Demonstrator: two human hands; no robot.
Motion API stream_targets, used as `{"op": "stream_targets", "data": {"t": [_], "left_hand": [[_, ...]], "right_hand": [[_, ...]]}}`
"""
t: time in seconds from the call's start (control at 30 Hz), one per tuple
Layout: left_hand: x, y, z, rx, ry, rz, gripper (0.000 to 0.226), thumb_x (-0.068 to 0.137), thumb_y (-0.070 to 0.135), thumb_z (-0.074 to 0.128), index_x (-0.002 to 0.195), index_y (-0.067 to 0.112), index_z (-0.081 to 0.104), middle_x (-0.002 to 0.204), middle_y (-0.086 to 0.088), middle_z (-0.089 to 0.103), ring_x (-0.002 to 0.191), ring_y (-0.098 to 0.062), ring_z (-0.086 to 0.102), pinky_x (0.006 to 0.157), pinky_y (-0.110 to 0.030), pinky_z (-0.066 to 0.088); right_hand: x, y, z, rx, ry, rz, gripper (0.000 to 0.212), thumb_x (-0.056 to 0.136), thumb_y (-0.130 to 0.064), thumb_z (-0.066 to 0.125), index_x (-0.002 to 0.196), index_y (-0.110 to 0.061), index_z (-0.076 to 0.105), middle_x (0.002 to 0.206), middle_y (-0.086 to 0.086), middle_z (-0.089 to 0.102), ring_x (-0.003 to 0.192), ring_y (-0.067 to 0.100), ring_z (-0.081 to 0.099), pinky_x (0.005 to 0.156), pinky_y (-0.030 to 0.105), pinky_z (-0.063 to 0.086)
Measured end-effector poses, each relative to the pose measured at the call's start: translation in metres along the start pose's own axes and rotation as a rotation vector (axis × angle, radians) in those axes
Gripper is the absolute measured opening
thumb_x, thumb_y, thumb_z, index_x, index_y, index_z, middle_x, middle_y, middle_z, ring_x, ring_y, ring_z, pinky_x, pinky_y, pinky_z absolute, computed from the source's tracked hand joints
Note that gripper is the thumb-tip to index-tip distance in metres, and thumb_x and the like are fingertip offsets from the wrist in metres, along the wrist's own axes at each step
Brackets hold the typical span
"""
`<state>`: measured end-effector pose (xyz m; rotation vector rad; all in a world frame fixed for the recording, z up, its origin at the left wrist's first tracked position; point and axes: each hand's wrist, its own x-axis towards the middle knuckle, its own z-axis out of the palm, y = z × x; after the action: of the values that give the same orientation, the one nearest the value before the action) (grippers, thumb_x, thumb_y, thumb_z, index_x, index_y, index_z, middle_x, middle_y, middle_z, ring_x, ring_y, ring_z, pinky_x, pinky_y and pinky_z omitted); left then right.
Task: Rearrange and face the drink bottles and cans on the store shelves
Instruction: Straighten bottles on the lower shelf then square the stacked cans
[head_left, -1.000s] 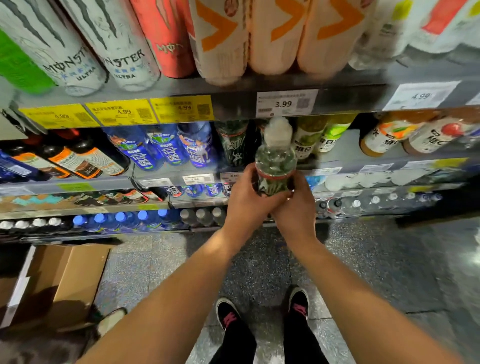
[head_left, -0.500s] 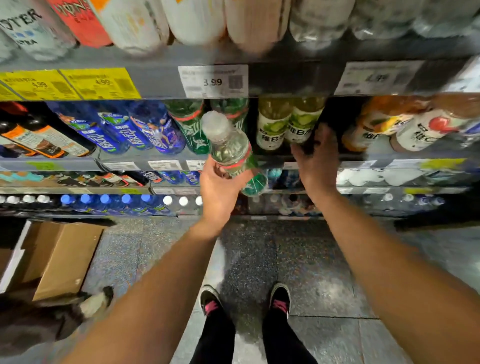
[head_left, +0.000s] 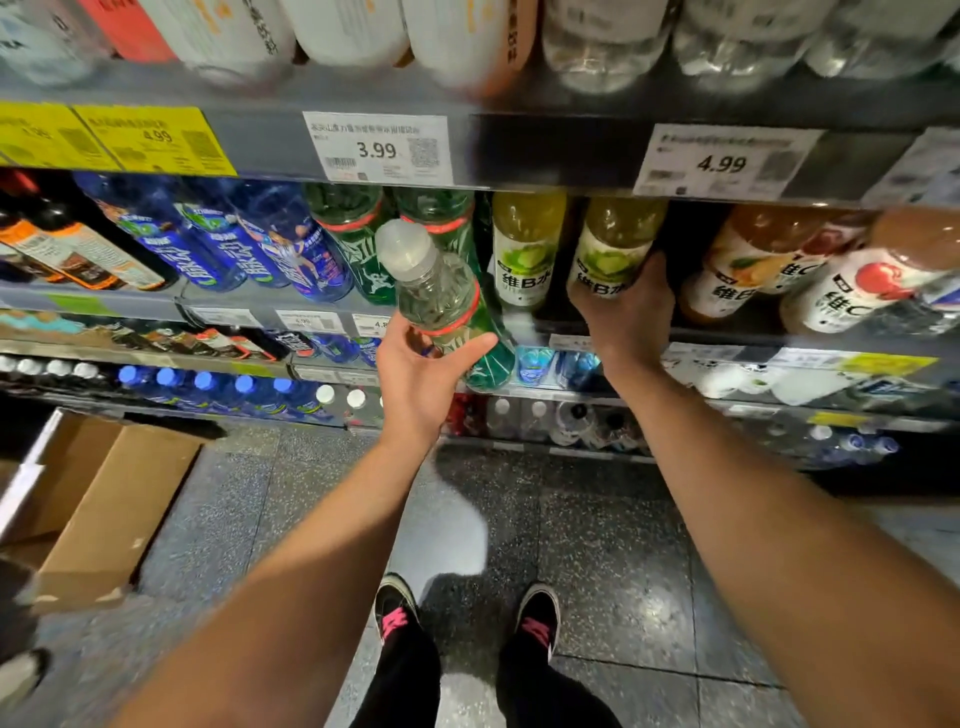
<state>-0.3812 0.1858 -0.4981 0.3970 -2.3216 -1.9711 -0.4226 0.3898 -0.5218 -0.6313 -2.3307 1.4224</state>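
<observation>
My left hand (head_left: 423, 376) grips a clear green-labelled bottle (head_left: 436, 291) with a white cap, tilted, just in front of the second shelf. Behind it stand two more green bottles (head_left: 358, 234) of the same kind. My right hand (head_left: 626, 312) is wrapped around the lower part of a yellow-green drink bottle (head_left: 613, 249) standing on that shelf. A matching yellow-green bottle (head_left: 524, 249) stands just left of it. A dark gap lies to the right of the held shelf bottle.
Blue bottles (head_left: 234, 244) fill the shelf to the left, orange and white-labelled bottles (head_left: 769, 260) to the right. The upper shelf edge (head_left: 519, 150) carries price tags. Lower shelves hold capped bottles (head_left: 218, 384). An open cardboard box (head_left: 98, 504) sits on the floor at left.
My right hand let go of the green bottle, reached to the shelf and closed on the yellow-green bottle. My left hand keeps the green bottle, now tilted.
</observation>
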Motion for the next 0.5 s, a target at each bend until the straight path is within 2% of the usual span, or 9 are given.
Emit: {"op": "stream_targets", "data": {"t": [0.17, 0.27, 0.33, 0.4, 0.5], "left_hand": [[-0.003, 0.008, 0.005, 0.006, -0.022, -0.002, 0.059, 0.068, 0.004, 0.090, 0.120, 0.000, 0.062, 0.110, -0.005, 0.073, 0.090, 0.001, 0.068, 0.085, -0.015, 0.052], [-0.005, 0.014, 0.007, -0.019, -0.025, 0.001, 0.059, 0.070, 0.000, 0.088, 0.122, -0.003, 0.061, 0.109, -0.004, 0.073, 0.087, 0.004, 0.067, 0.081, -0.012, 0.050], [-0.005, 0.016, 0.007, -0.024, -0.027, 0.004, 0.058, 0.071, -0.001, 0.087, 0.122, -0.003, 0.061, 0.106, 0.001, 0.073, 0.088, 0.005, 0.067, 0.081, -0.011, 0.050], [-0.003, 0.016, 0.006, -0.026, -0.031, 0.004, 0.057, 0.071, -0.001, 0.087, 0.122, -0.002, 0.062, 0.106, 0.003, 0.073, 0.089, 0.003, 0.068, 0.082, -0.012, 0.050], [0.000, 0.015, 0.006, -0.010, -0.035, 0.009, 0.057, 0.070, 0.002, 0.089, 0.121, 0.000, 0.063, 0.107, 0.003, 0.073, 0.090, 0.002, 0.068, 0.083, -0.012, 0.050]], "right_hand": [[-0.006, 0.006, -0.024, 0.008, 0.004, 0.003, 0.059, 0.071, -0.027, 0.083, 0.118, -0.010, 0.051, 0.107, 0.000, 0.064, 0.095, 0.018, 0.063, 0.083, 0.036, 0.055], [-0.005, 0.008, -0.030, 0.000, 0.032, -0.002, 0.051, 0.072, -0.033, 0.075, 0.114, -0.012, 0.054, 0.105, 0.001, 0.066, 0.095, 0.018, 0.065, 0.084, 0.043, 0.056], [-0.004, 0.005, -0.031, -0.004, 0.023, 0.020, 0.060, 0.072, -0.033, 0.074, 0.123, -0.010, 0.052, 0.113, 0.004, 0.063, 0.104, 0.019, 0.061, 0.092, 0.042, 0.053], [-0.003, -0.002, -0.027, 0.004, -0.002, 0.032, 0.079, 0.068, -0.040, 0.074, 0.135, -0.010, 0.045, 0.124, 0.007, 0.057, 0.115, 0.020, 0.056, 0.100, 0.038, 0.049], [0.001, -0.007, -0.013, -0.035, -0.022, 0.014, 0.095, 0.069, -0.041, 0.080, 0.145, -0.004, 0.036, 0.141, 0.012, 0.048, 0.131, 0.024, 0.047, 0.111, 0.040, 0.041]]}}
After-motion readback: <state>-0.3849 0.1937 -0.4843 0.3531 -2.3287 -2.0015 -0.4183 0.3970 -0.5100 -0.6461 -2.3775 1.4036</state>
